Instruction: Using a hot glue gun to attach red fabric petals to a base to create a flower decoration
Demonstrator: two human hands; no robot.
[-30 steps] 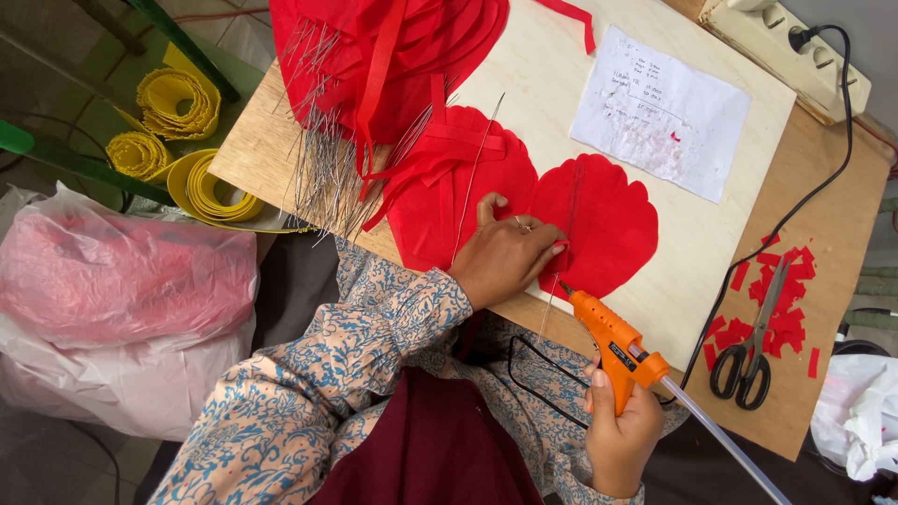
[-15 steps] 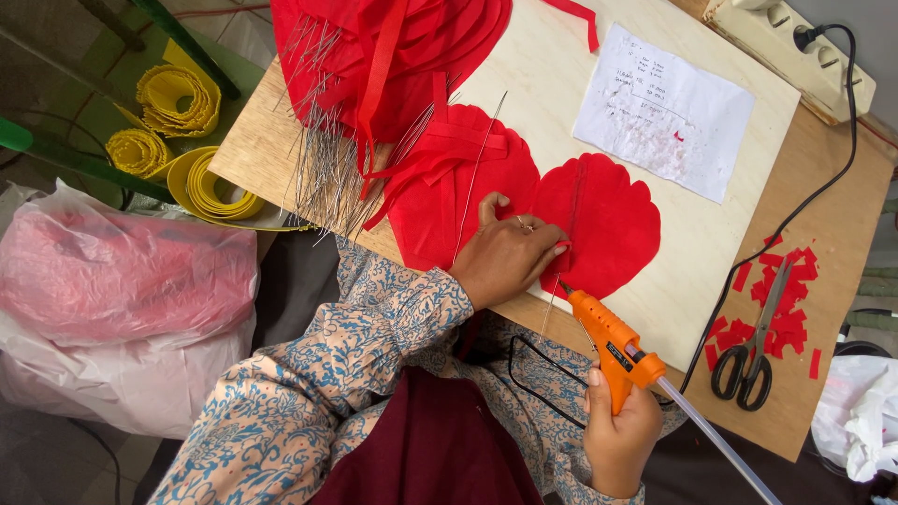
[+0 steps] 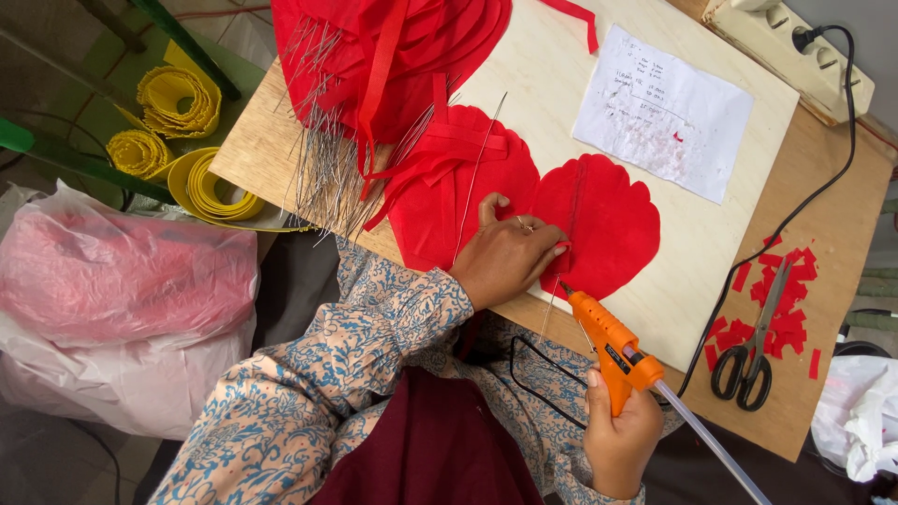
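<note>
— What worries you from where you sit?

— Nearest me, the right hand is closed around the grip of the orange glue gun, a clear glue stick trailing out the back. The nozzle points up toward the left hand, and I judge that's the risk: the tip sits near those fingers, so a slip or a drip could burn them or land glue on the wrong patch of the petal.

— And the left hand?

— Flat, fingers together and lightly curled, pressing down on the red paper petal at its lower left edge, where it meets a second red petal. It holds nothing; it pins. A thin wire lies across that second petal (hard to tell whether it is loose or stuck). If the hand lifts, the thin paper could shift.

— Anything further out?

— The black cord runs across the wooden board from the power strip; I'd guess a snag could tug the gun. Right of it lie scissors among red scraps. Farther off, a white paper note, a heap of red petals with wires, and yellow ribbon rolls to the left.
</note>
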